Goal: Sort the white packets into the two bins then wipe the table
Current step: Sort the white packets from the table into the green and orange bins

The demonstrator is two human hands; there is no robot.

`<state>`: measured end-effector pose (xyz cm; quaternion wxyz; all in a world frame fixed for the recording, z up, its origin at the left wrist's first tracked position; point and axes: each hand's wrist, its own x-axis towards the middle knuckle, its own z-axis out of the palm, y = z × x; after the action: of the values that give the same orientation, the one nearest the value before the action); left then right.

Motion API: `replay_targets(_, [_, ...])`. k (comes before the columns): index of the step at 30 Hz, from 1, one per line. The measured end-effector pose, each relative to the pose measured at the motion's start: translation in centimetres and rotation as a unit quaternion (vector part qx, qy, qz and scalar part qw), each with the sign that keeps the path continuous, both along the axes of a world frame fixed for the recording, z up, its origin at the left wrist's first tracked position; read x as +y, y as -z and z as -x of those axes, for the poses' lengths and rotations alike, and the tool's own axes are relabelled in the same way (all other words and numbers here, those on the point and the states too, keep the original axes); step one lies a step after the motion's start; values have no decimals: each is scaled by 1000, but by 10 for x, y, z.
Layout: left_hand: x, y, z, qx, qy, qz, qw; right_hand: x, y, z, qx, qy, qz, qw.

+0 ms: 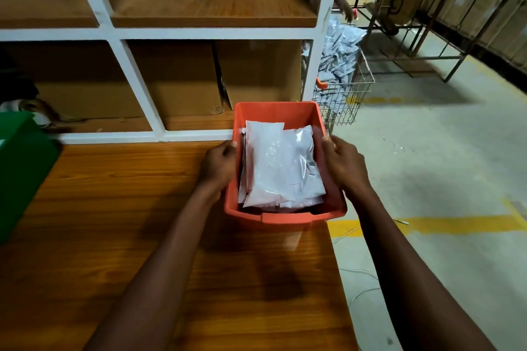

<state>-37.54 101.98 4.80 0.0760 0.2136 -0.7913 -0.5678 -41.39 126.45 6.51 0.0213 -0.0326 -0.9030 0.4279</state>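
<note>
An orange bin [273,111] is held above the right end of the wooden table [114,222], its shadow falling on the wood below. Several white packets [281,168] lie stacked inside it. My left hand [218,165] grips the bin's left rim, thumb over the edge. My right hand [346,167] grips the right rim the same way. A green bin [20,168] stands at the table's far left, cut off by the frame.
A white shelf unit [137,82] with cardboard boxes stands right behind the table. To the right, a wire basket [346,94] piled with white packets stands on the concrete floor, another person's hand [343,7] above it. The table's right edge runs below the orange bin.
</note>
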Motion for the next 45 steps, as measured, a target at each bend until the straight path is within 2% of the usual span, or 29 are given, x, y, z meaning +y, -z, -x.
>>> replay_targets(2, [-2, -12, -10, 4, 18, 46, 999, -11, -16, -12, 59, 4, -39, 998])
replay_targets(5, [-6, -29, -33, 32, 10, 113, 993, -40, -32, -32, 147, -21, -44, 988])
replay_targets(8, [-19, -36, -61, 62, 5, 119, 991, -77, -36, -55, 210, -63, -51, 974])
replay_targets(12, [-58, -37, -106, 69, 4, 243, 968, -137, -30, -86, 252, -102, -65, 960])
replay_targets(15, [-107, -32, -145, 79, -7, 290, 954, -190, -24, -118, 241, -139, -92, 956])
replay_targets(18, [-164, -27, -184, 72, -22, 322, 944, -248, -18, -153, 243, -160, -78, 954])
replay_targets(28, [-351, -29, -268, 8, -43, 375, 926, -433, 2, -222, 163, -213, -43, 962])
replay_targets(37, [-483, -32, -277, -41, -146, 369, 917, -555, 16, -203, 85, -250, 3, 964])
replay_targets(40, [-527, -33, -273, -65, -137, 361, 920, -584, 12, -193, 46, -269, 37, 961])
replay_targets(45, [-601, -34, -246, -75, -95, 360, 925, -630, 20, -164, -35, -246, 73, 966])
